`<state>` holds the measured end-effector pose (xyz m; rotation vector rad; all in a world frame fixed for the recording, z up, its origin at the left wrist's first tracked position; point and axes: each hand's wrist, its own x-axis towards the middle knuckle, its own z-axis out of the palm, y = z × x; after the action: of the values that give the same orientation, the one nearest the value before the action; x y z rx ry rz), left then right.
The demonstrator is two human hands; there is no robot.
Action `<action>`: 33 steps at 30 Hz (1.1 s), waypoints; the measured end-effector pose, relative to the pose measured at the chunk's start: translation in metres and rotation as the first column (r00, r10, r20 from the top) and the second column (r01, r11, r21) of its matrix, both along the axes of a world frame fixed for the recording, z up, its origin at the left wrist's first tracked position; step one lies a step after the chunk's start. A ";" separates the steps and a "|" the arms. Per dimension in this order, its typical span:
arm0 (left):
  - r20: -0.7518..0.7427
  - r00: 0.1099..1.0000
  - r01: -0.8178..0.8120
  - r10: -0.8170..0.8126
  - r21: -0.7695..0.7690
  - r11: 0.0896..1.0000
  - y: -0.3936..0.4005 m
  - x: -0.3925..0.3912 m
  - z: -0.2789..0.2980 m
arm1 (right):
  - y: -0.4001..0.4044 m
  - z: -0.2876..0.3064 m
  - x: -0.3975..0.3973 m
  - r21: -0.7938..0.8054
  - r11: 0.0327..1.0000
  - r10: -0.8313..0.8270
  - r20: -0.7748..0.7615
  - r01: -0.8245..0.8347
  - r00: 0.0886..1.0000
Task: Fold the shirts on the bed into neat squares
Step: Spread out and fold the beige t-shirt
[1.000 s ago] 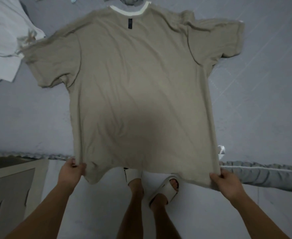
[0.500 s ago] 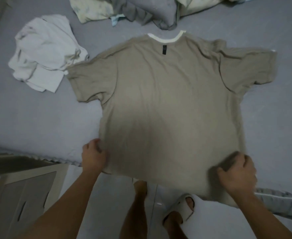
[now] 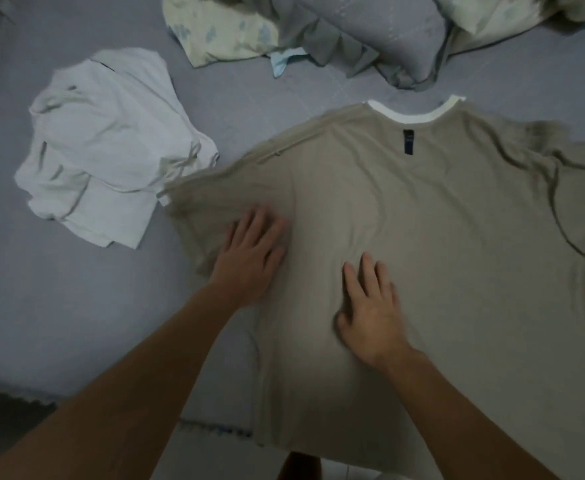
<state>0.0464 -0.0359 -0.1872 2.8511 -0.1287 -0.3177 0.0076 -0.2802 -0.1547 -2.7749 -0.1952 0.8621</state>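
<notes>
We are laying our left hand (image 3: 249,258) flat on the tan shirt (image 3: 440,244) near its left sleeve, fingers straight and spread, gripping nothing. Our right hand (image 3: 370,306) is pressing palm-down at the middle of the frame, fingers extended and slightly apart. The shirt is lying spread over the grey bed (image 3: 76,306), filling the centre and right. A dark label (image 3: 408,142) below the white collar (image 3: 412,114) is showing no readable writing. A crumpled white shirt (image 3: 107,147) is lying at upper left.
</notes>
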 end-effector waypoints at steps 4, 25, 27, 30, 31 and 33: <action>-0.083 0.948 -0.287 0.308 0.203 0.936 0.053 -0.002 -0.026 | 0.003 -0.006 0.009 -0.045 0.999 0.005 -0.050 -0.007 0.999; -0.405 0.560 -0.773 0.723 -0.569 0.280 0.089 0.052 0.063 | 0.095 0.039 0.031 0.283 0.952 -0.111 -0.029 0.115 0.993; -0.385 0.578 -0.743 0.720 -0.614 0.267 0.075 0.053 0.079 | 0.122 0.048 0.032 0.401 0.910 -0.092 -0.048 0.103 0.995; -0.478 0.660 -0.680 0.580 -0.708 0.190 0.042 0.057 0.100 | 0.149 0.058 0.034 0.584 0.754 -0.266 -0.144 0.299 0.953; -0.512 0.681 -0.681 0.523 -0.704 0.199 0.030 0.059 0.106 | 0.153 0.061 0.036 0.649 0.651 -0.354 -0.198 0.393 0.914; -0.532 0.719 -0.667 0.447 -0.709 0.229 0.008 0.065 0.115 | 0.157 0.065 0.039 0.726 0.443 -0.492 -0.293 0.526 0.820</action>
<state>0.1112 -0.0276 -0.0722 1.5915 0.6307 -0.2754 0.0467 -0.1232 -0.0902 -1.7827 0.2358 0.4751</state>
